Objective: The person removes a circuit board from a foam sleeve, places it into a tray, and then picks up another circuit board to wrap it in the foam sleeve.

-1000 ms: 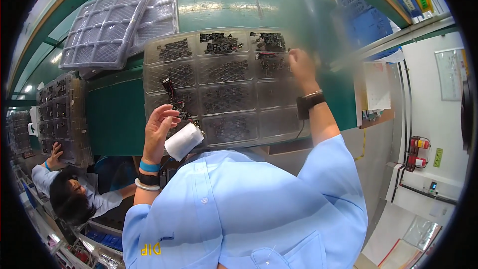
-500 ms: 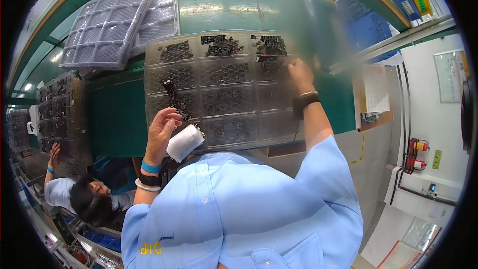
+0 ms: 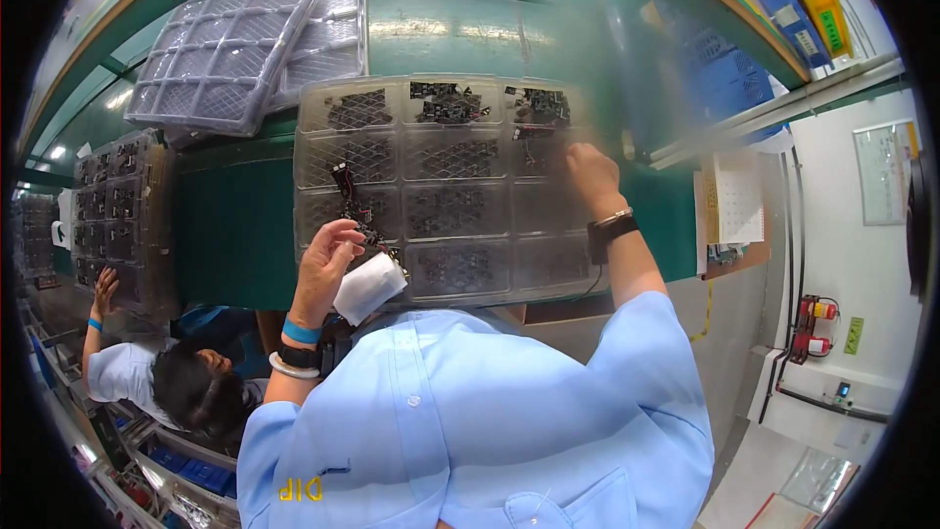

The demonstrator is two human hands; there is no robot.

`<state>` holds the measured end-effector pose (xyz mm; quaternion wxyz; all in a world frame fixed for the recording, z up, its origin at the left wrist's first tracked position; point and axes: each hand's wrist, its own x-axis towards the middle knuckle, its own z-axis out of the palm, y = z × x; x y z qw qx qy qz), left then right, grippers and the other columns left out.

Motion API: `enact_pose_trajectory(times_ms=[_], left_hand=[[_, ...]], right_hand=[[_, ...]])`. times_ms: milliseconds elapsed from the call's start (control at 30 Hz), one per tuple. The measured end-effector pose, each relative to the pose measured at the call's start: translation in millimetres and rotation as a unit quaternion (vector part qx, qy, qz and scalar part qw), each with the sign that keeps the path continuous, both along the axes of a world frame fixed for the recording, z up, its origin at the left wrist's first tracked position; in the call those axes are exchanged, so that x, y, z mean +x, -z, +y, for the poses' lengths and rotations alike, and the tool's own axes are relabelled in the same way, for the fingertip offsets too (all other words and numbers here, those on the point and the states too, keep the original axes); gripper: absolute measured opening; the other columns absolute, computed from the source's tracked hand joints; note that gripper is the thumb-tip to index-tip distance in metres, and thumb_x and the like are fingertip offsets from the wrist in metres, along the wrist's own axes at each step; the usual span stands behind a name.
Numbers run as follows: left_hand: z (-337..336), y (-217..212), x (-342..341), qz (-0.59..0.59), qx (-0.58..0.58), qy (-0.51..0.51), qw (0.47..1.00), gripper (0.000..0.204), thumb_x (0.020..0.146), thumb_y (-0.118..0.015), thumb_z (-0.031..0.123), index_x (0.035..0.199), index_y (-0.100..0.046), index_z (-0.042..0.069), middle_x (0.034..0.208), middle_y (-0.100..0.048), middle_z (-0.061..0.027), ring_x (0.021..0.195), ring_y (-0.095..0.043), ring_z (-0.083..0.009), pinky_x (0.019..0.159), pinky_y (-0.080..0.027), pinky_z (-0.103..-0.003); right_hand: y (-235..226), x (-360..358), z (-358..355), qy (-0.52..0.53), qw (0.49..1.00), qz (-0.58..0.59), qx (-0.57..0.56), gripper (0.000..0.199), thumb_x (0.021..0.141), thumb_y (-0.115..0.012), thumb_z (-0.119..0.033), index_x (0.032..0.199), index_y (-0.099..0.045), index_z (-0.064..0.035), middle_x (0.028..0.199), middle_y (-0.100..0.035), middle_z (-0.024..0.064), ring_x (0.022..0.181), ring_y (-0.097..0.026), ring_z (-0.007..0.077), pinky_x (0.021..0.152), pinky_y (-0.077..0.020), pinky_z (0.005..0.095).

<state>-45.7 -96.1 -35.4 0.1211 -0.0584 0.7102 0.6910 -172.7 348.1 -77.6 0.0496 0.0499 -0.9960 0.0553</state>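
Green workbench (image 3: pixel 235 225) | clear compartment tray (image 3: pixel 441 196), partly loaded | left hand (image 3: pixel 328 260) pinches wired circuit board (image 3: pixel 357 225) over the tray's lower-left cells, white cloth (image 3: pixel 370 286) beneath | right hand (image 3: pixel 592 176) curled at the tray's right edge, grasp unclear | advise: steady tray, seat board flat, keep wires clear.

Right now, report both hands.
Left hand: closed on a small circuit board and a white cloth.
Right hand: on the clear tray; grip unclear.

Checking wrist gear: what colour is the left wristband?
Blue wristband on the left hand; head view.
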Motion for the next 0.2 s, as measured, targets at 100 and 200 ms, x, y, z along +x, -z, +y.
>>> enact_pose_trajectory(times_ms=[100, 200], left_hand=[[-2, 1, 2, 0.013, -0.002, 0.001, 1.000, 0.027, 0.095, -0.051, 0.005, 0.121, -0.055, 0.006, 0.104, -0.064, -0.0047, 0.091, -0.061, -0.0119, 0.082, -0.048, -0.025], [-9, 4, 8, 0.015, -0.017, -0.001, 1.000, 0.027, 0.096, -0.051, 0.009, 0.123, -0.054, 0.007, 0.106, -0.065, -0.0069, 0.093, -0.061, -0.0141, 0.083, -0.048, -0.026]], right_hand=[[-12, -5, -1, 0.052, 0.993, -0.100, 0.023, 0.020, 0.089, -0.056, -0.026, 0.103, -0.062, -0.0125, 0.102, -0.064, 0.0095, 0.091, -0.063, 0.0325, 0.078, -0.0511, 0.0441], [-21, -7, -5, 0.064, 0.997, -0.032, -0.017, 0.022, 0.090, -0.056, -0.027, 0.104, -0.062, -0.0110, 0.104, -0.064, 0.0118, 0.094, -0.063, 0.0331, 0.079, -0.0509, 0.0437]])
